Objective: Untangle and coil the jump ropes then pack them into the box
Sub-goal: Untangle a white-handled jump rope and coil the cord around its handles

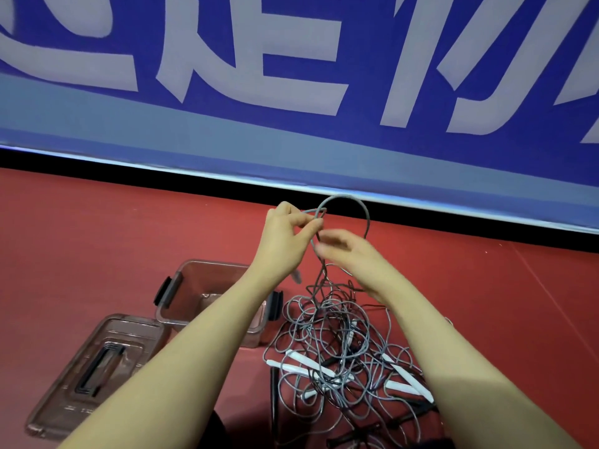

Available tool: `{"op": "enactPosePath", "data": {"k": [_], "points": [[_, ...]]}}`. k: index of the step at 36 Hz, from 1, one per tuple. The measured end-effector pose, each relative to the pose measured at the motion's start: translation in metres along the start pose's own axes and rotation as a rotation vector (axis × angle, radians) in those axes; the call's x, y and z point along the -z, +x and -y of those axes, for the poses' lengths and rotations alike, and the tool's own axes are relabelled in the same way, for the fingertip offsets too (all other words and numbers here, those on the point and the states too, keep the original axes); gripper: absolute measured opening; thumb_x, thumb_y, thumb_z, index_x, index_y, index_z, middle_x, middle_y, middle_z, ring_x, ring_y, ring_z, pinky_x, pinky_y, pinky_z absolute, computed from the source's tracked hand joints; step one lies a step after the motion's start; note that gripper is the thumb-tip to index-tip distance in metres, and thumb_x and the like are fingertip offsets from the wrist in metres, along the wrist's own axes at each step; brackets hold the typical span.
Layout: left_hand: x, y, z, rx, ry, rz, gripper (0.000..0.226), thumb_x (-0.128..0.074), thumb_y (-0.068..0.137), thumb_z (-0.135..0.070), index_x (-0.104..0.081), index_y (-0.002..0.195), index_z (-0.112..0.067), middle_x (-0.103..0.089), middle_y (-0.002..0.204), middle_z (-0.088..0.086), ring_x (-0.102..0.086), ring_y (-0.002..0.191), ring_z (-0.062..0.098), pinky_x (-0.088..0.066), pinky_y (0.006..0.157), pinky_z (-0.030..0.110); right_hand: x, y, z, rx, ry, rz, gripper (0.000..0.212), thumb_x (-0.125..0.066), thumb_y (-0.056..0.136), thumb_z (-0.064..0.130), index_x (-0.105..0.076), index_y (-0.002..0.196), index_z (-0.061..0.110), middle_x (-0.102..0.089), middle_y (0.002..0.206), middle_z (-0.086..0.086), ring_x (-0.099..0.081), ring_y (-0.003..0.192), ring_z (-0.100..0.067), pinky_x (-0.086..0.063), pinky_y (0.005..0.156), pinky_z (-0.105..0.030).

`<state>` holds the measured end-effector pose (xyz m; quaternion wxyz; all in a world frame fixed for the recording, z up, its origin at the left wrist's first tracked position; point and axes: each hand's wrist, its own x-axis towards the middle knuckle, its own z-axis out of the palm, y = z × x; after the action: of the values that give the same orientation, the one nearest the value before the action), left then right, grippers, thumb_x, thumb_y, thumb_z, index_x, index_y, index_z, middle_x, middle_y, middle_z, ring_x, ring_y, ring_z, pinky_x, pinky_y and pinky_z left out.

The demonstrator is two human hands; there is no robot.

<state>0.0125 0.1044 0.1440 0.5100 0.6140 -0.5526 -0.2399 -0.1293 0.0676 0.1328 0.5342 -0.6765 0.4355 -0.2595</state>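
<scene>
A tangled heap of grey jump ropes with white and black handles lies on the red floor. One grey rope rises from the heap into a raised loop. My left hand pinches that rope between thumb and fingers at the loop's left side. My right hand, blurred, has its fingers curled round the same rope just below the loop. A clear box with black clips stands open to the left of the heap, partly hidden by my left forearm.
The box's clear lid with a black handle lies on the floor at front left. A blue banner with large pale lettering runs along the back, with a black strip at its foot. Red floor extends to left and right.
</scene>
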Motion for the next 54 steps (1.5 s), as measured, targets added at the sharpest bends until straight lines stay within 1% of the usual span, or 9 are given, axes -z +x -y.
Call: {"op": "enactPosePath", "data": {"k": [5, 12, 17, 26, 34, 41, 47, 50, 54], "points": [[0.0, 0.006, -0.003, -0.029, 0.039, -0.027, 0.02, -0.06, 0.092, -0.03, -0.073, 0.088, -0.015, -0.04, 0.08, -0.009, -0.052, 0.098, 0.027, -0.047, 0.072, 0.048, -0.006, -0.001, -0.008, 0.038, -0.342, -0.026, 0.002, -0.062, 0.089, 0.017, -0.063, 0.087, 0.017, -0.064, 0.085, -0.006, -0.055, 0.078, -0.014, -0.044, 0.076, -0.031], [-0.002, 0.005, 0.017, 0.127, 0.215, 0.139, 0.031, -0.048, 0.093, -0.015, -0.063, 0.12, -0.016, -0.039, 0.102, 0.003, -0.042, 0.116, 0.028, -0.035, 0.105, 0.041, -0.001, -0.001, 0.013, 0.026, 0.225, -0.3, 0.019, -0.05, 0.097, 0.012, -0.059, 0.08, 0.012, -0.068, 0.076, -0.007, -0.066, 0.072, -0.015, -0.057, 0.073, -0.027], [-0.005, -0.007, 0.03, 0.113, 0.337, 0.293, 0.033, -0.06, 0.091, -0.027, -0.061, 0.123, -0.022, -0.04, 0.105, 0.004, -0.037, 0.113, 0.022, -0.03, 0.097, 0.026, 0.007, -0.004, 0.026, 0.103, 0.499, -0.374, 0.019, -0.049, 0.098, 0.018, -0.058, 0.083, 0.011, -0.072, 0.076, -0.007, -0.071, 0.073, -0.02, -0.058, 0.065, -0.028], [-0.015, -0.011, 0.03, -0.041, 0.274, 0.209, 0.016, -0.067, 0.085, -0.031, -0.073, 0.098, -0.025, -0.043, 0.088, -0.001, -0.041, 0.098, 0.02, -0.033, 0.089, 0.027, 0.009, -0.008, 0.047, 0.176, 0.939, -0.295, 0.021, -0.043, 0.1, 0.017, -0.053, 0.084, 0.009, -0.072, 0.074, -0.007, -0.072, 0.075, -0.02, -0.057, 0.062, -0.026], [-0.02, -0.011, 0.023, -0.086, 0.271, 0.133, 0.026, -0.067, 0.085, -0.035, -0.068, 0.108, -0.023, -0.044, 0.09, -0.001, -0.038, 0.096, 0.017, -0.027, 0.079, 0.022, 0.012, -0.013, 0.054, 0.151, 1.034, -0.288, 0.023, -0.042, 0.1, 0.016, -0.055, 0.083, 0.007, -0.072, 0.07, -0.004, -0.072, 0.07, -0.015, -0.056, 0.059, -0.023], [-0.022, -0.009, 0.022, -0.137, 0.29, 0.078, 0.015, -0.065, 0.088, -0.028, -0.073, 0.091, -0.016, -0.047, 0.086, 0.0, -0.039, 0.09, 0.02, -0.027, 0.076, 0.022, 0.013, -0.008, 0.049, 0.157, 1.11, -0.226, 0.026, -0.039, 0.102, 0.021, -0.056, 0.092, 0.004, -0.073, 0.082, -0.009, -0.072, 0.08, -0.02, -0.059, 0.069, -0.028], [-0.016, -0.002, 0.018, -0.115, 0.262, -0.043, 0.019, -0.062, 0.09, -0.028, -0.072, 0.09, -0.011, -0.042, 0.084, -0.002, -0.034, 0.091, 0.018, -0.031, 0.084, 0.028, 0.016, 0.001, 0.019, -0.013, 0.525, -0.193, 0.02, -0.044, 0.096, 0.007, -0.06, 0.107, 0.009, -0.068, 0.109, -0.012, -0.065, 0.101, -0.025, -0.052, 0.085, -0.033], [-0.012, 0.001, 0.009, -0.088, 0.191, -0.033, 0.021, -0.061, 0.091, -0.028, -0.072, 0.092, -0.01, -0.038, 0.081, -0.009, -0.034, 0.095, 0.017, -0.042, 0.088, 0.04, 0.007, 0.0, 0.003, -0.072, -0.029, -0.035, 0.026, -0.055, 0.089, 0.003, -0.061, 0.109, 0.019, -0.065, 0.108, -0.006, -0.06, 0.091, -0.014, -0.048, 0.084, -0.029], [-0.008, 0.003, -0.001, -0.074, 0.142, -0.019, 0.021, -0.061, 0.091, -0.027, -0.072, 0.092, -0.01, -0.043, 0.085, -0.004, -0.036, 0.098, 0.017, -0.048, 0.079, 0.051, -0.004, -0.003, -0.001, -0.035, -0.147, 0.029, 0.008, -0.063, 0.088, 0.009, -0.066, 0.095, 0.01, -0.066, 0.083, -0.003, -0.061, 0.067, -0.005, -0.048, 0.068, -0.023]]}}
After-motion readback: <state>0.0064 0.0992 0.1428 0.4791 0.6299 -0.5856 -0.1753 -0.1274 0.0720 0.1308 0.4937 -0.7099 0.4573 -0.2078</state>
